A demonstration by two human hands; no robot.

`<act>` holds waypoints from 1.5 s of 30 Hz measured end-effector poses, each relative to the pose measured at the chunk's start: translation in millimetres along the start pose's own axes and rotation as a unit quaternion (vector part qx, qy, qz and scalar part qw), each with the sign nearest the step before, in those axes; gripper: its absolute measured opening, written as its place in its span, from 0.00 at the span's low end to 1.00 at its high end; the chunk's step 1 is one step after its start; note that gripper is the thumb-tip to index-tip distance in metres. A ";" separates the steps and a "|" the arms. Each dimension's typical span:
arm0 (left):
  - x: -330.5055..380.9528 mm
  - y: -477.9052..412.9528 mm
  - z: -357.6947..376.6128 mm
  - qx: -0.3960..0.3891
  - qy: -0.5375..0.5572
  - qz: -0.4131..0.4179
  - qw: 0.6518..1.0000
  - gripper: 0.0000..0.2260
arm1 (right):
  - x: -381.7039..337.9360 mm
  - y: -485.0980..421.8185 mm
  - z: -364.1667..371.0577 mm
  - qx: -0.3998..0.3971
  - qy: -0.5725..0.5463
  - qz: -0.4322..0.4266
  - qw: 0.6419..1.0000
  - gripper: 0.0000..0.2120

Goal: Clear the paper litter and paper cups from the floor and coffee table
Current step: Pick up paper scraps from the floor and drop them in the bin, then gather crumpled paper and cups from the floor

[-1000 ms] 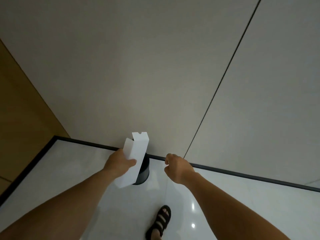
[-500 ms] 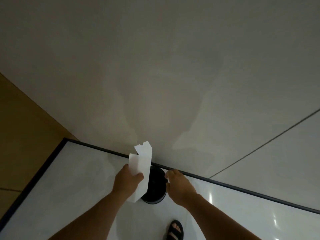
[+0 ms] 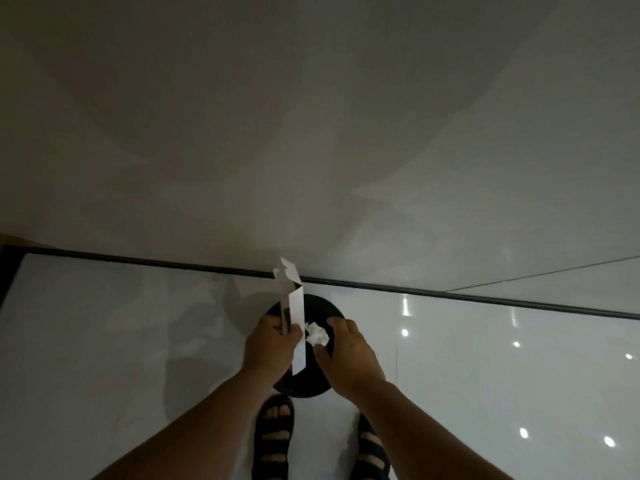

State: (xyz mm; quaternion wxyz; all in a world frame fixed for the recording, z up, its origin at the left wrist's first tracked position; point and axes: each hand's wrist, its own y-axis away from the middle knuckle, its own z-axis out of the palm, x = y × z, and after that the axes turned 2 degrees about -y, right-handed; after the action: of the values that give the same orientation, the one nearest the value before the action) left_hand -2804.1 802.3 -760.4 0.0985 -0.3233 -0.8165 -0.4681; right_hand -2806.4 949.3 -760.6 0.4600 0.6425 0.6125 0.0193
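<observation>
Paper carton [image 3: 297, 317] and crumpled wad [image 3: 317, 334] both right over the bin [image 3: 320, 300]

So the view is straight down from the head camera. Both arms reach forward and the hands sit close together but not touching, just above a round black bin on the floor [image 3: 138, 341].

The left hand [image 3: 270, 348] is wrapped around a long white paper carton and holds it roughly upright, tipped a bit. Its open top flaps stick up past the far rim of the bin, and its bottom end hangs down below the hand, over the bin's mouth. The thumb is on the near face of the carton and the fingers go round the far side.

The right hand [image 3: 349, 355] has a small crumpled wad of white paper pinched between the thumb and curled fingertips. That wad is just beside the carton, almost touching it, and also sits above the bin opening. I can't see anything inside the bin, it's just dark in there.

The bin stands right up against the dark baseboard strip [image 3: 138, 260] at the foot of a plain grey wall [image 3: 311, 133]. The floor is glossy white tile, with a scatter of bright light spots [image 3: 404, 331] reflected off to the right.

At the bottom you can see two feet in dark strappy sandals [image 3: 275, 434], one on each side, toes pointing at the bin, with the left one nearly touching it.
</observation>
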 end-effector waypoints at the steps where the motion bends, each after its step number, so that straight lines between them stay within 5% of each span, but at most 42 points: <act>1: -6.8 -7.0 3.1 -0.012 -0.021 -0.010 1.000 0.13 | 4.5 -2.7 6.7 0.001 0.001 0.008 1.000 0.24; 5: -31.3 -13.0 5.7 -0.059 -0.086 -0.056 0.993 0.23 | 15.6 1.1 24.2 -0.012 0.000 0.034 0.999 0.22; 10: -34.4 3.4 -11.7 -0.100 -0.113 -0.058 0.987 0.20 | 13.5 23.1 19.6 -0.014 -0.001 0.066 0.998 0.24; 17: 20.1 47.1 -48.4 -0.102 -0.207 0.087 0.969 0.09 | -7.3 77.9 -29.3 0.030 -0.025 0.094 0.995 0.26; 25: 100.4 152.9 -43.8 -0.156 -0.415 0.251 0.861 0.25 | 8.3 205.5 -100.3 0.104 -0.053 0.172 0.978 0.28; 34: 170.7 332.0 57.1 -0.224 -0.518 0.395 0.725 0.31 | 111.1 401.6 -139.3 0.213 -0.132 0.287 0.925 0.28; 45: 132.9 591.8 229.3 -0.291 -0.575 0.499 0.580 0.31 | 259.7 654.1 -109.0 0.298 -0.218 0.393 0.842 0.29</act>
State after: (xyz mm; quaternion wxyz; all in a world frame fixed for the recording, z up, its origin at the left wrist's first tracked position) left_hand -2507.0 1258.9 -408.5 -0.2728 -0.8924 -0.2327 -0.2739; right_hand -2302.7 1333.7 -435.6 0.3224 0.9230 0.1684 -0.1254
